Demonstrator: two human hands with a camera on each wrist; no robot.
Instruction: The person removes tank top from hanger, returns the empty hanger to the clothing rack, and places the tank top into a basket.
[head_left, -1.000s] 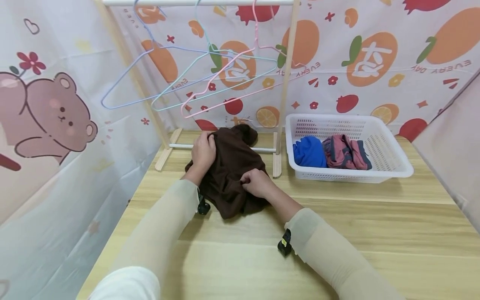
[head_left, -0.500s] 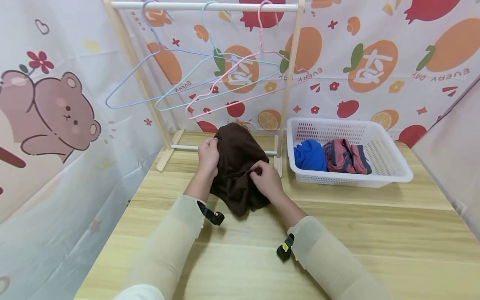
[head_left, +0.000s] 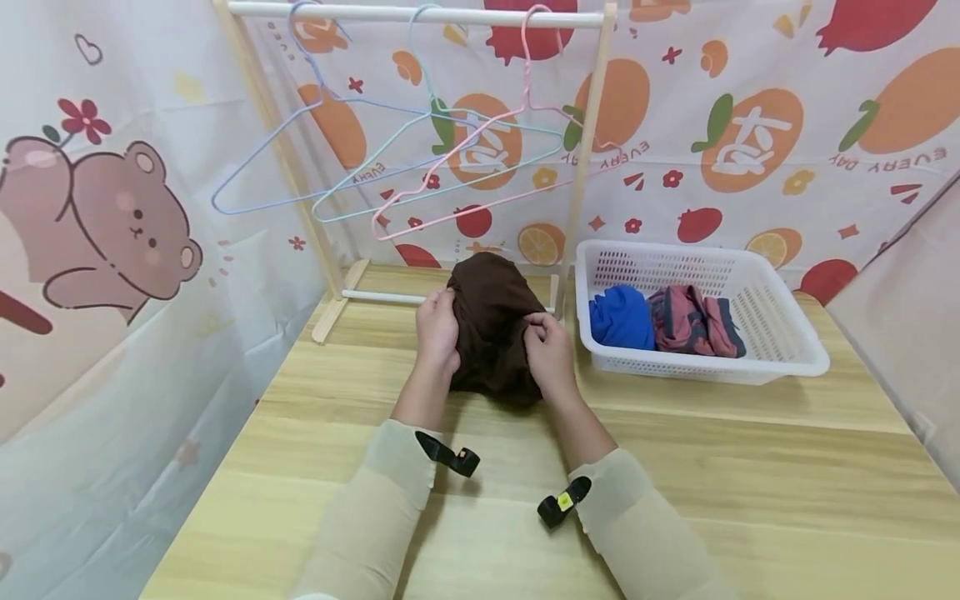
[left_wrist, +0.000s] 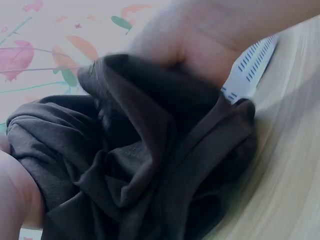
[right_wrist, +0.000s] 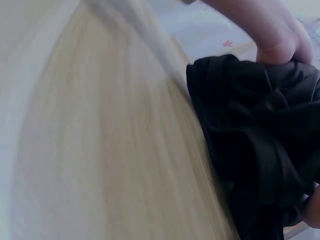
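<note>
A bunched dark brown garment (head_left: pixel 491 321) is between my two hands in the head view; its exact kind cannot be made out. At its left edge, my left hand (head_left: pixel 438 333) pinches the cloth between thumb and fingers. My right hand (head_left: pixel 551 354) grips the opposite edge. Loose folds of the garment (left_wrist: pixel 135 150) fill the left wrist view, with the right hand (left_wrist: pixel 195 45) above them and part of the left hand (left_wrist: pixel 17 195) at the left border. Seen from the right wrist, the garment (right_wrist: pixel 260 125) hangs close to the wooden table, blurred in places.
Behind the garment stands a rack (head_left: pixel 592 125) bearing a blue hanger (head_left: pixel 277 125), a mint-green hanger (head_left: pixel 375 154) and a pink hanger (head_left: pixel 442 162). To the right, a white basket (head_left: pixel 787 367) contains a blue cloth (head_left: pixel 622 317) and a folded pink-and-grey cloth (head_left: pixel 693 321).
Both hands and the garment have shifted right, the left hand most. The garment's lower part, which had spread toward the front of the table, is now gathered up closer between the hands.
</note>
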